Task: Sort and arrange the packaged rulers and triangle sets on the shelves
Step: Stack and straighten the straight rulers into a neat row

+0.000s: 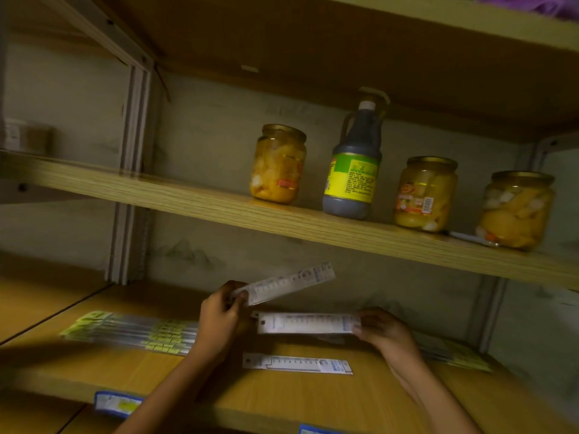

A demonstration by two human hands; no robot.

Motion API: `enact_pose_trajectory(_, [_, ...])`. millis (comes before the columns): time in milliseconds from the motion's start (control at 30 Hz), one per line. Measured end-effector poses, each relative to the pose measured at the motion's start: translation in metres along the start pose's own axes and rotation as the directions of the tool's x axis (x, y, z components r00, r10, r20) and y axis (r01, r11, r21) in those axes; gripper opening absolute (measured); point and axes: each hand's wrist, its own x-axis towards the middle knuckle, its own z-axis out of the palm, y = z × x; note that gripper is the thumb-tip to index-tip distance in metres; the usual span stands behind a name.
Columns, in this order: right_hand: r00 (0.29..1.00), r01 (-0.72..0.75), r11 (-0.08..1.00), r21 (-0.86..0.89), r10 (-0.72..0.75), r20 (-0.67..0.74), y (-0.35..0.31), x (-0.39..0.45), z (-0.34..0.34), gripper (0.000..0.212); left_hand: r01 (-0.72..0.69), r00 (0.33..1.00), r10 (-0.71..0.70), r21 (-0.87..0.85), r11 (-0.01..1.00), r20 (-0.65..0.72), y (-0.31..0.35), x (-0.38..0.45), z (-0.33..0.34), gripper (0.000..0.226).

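My left hand [219,314] grips the left end of a white packaged ruler [288,281], which tilts up to the right above the lower shelf [313,399]. My right hand [383,332] holds the right end of a second white packaged ruler [305,323], level and just above the shelf. A third white packaged ruler [297,364] lies flat on the shelf in front of both hands. A stack of long rulers with yellow-green labels [131,332] lies flat to the left. More yellow-labelled packages [454,352] lie to the right behind my right forearm.
The upper shelf [282,216] carries three jars of yellow fruit [277,164] [426,194] [517,209] and a dark sauce bottle [355,164]. Metal uprights [130,170] stand at left. Blue price tags [117,404] sit on the lower shelf's front edge.
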Motion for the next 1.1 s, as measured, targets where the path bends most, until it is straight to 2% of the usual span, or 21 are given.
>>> enact_pose_trajectory(167, [0.992,-0.029,0.999,-0.029,0.033,0.123,0.001,-0.016,0.014,0.024,-0.018,1.0,0.018,0.049,0.999,0.003,0.002,-0.001,-0.004,0.01])
enact_pose_trajectory(300, [0.984,0.015,0.981,-0.191,0.02,0.179,0.007,-0.025,0.019,0.015,-0.017,0.999,0.013,0.086,0.996,0.045,0.0,0.0,-0.005,0.009])
enact_pose_trajectory(500, [0.978,0.085,0.893,-0.443,0.01,0.209,0.011,-0.03,0.019,0.01,-0.035,0.991,0.022,0.089,0.995,0.135,0.006,-0.002,-0.006,0.012])
enact_pose_trajectory(567, [0.983,0.074,0.908,-0.411,0.004,0.185,0.01,-0.03,0.019,0.011,-0.03,0.984,0.01,0.111,0.993,0.179,0.008,-0.004,-0.007,0.014])
enact_pose_trajectory(667, [0.998,0.047,0.972,-0.232,-0.053,-0.019,0.012,-0.025,0.014,0.014,-0.04,0.973,-0.006,0.196,0.98,0.231,0.008,-0.005,-0.007,0.014])
enact_pose_trajectory(767, [0.984,0.052,0.976,-0.21,-0.086,-0.156,0.018,-0.019,0.011,0.016,-0.073,0.949,-0.02,0.282,0.957,0.314,0.007,-0.007,-0.005,0.011])
enact_pose_trajectory(933, [0.986,0.09,0.968,-0.232,-0.119,-0.115,0.023,-0.017,0.015,0.018,-0.151,0.923,0.007,0.347,0.925,0.384,0.007,-0.011,-0.004,0.012])
enact_pose_trajectory(1100, [0.989,0.09,0.931,-0.354,-0.126,-0.08,0.021,-0.02,0.016,0.022,-0.256,0.875,0.028,0.414,0.874,0.484,0.011,-0.016,-0.002,0.019])
